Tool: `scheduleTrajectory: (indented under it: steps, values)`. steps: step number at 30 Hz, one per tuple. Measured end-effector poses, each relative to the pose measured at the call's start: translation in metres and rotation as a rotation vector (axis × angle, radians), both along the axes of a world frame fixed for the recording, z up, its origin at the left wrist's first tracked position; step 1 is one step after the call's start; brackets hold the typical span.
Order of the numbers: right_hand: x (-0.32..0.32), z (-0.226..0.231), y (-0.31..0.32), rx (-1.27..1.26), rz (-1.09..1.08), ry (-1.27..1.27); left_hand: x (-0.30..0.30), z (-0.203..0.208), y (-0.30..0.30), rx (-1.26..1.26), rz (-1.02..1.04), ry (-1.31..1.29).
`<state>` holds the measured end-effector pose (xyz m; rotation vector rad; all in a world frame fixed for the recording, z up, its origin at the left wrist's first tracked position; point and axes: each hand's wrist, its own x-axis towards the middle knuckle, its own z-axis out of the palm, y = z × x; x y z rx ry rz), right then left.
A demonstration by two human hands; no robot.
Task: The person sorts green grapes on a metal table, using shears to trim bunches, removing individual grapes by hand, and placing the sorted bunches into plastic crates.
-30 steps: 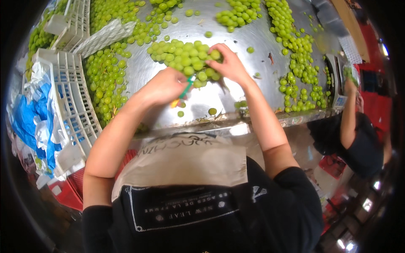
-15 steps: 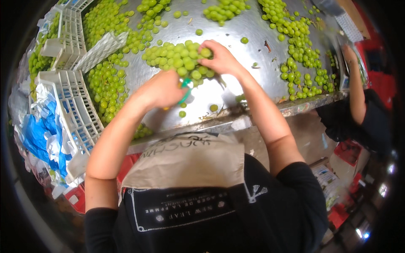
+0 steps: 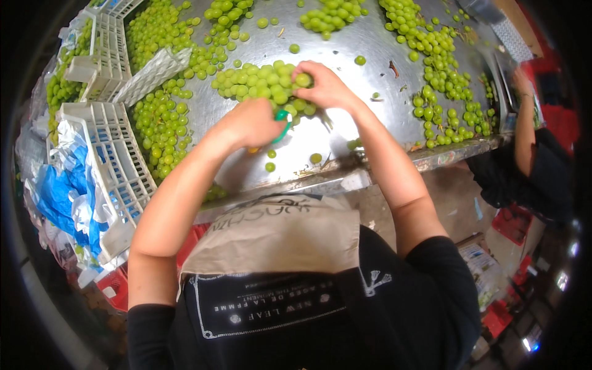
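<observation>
While the right hand [image 3: 325, 86] grips the grape bunch [image 3: 262, 81], the left hand [image 3: 253, 123] clasps green-handled scissors [image 3: 282, 118].

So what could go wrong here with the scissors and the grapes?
The left hand holds green-handled scissors right beside the right hand, which grips the bunch; a snip could nick a finger or cut a grape. Loose grapes lie near the table edge and could roll off.

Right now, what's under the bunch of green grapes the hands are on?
The grape bunch lies on the bare metal table. The right hand covers its right end; the stem is hidden.
</observation>
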<state>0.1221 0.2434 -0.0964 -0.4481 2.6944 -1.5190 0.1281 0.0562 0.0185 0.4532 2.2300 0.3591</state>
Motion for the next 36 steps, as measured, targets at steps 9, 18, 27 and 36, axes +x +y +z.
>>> scheduleTrajectory:
  steps: [9,18,27,36]
  values:
    - [0.003,0.003,-0.001,-0.033,0.000,-0.006,-0.011,-0.025,0.002,0.273,0.279,-0.271]
    - [0.038,0.029,-0.008,0.096,-0.181,0.269,-0.001,-0.057,-0.016,0.502,0.528,-0.387]
    - [0.081,0.026,-0.080,0.074,-0.051,0.479,0.018,-0.039,-0.003,0.692,0.874,-0.409]
    - [0.065,0.029,-0.069,0.009,0.016,0.580,0.023,-0.036,-0.004,0.740,0.912,-0.484]
